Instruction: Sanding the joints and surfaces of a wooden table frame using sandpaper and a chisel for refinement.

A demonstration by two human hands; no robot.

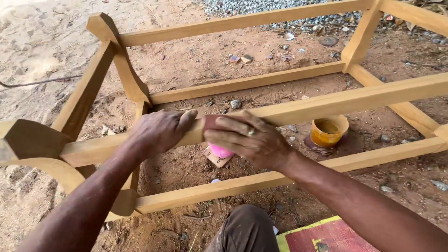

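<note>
The wooden rail (326, 105) that both hands work on runs with its long axis from near left to far right, rising across the scene as one bar of the pale wooden frame (242, 84) that stands on the sandy ground (42, 42). A reddish-brown sanding pad (210, 122) lies on top of this rail, right between the two hands. The right hand (252, 140) is the one on it: its fingers (235, 125) are spread flat and curled over the pad from the right, pressing it down on the rail's upper face, so the pad sits under and just left of the fingertips. The left hand (158, 130) lies just left of the pad, its fingers (184, 119) closed around the rail itself, thumb toward the pad and nearly touching it. Both hands are about equally near; only the right one covers the pad. Under the rail, below the right hand, a pink round thing (219, 150) rests on a small card (215, 158) on the ground. Further right, beneath the rail, stands a yellow pot (329, 130). Near the bottom edge lies a red and yellow board (322, 235) beside the person's knee (245, 228).
</note>
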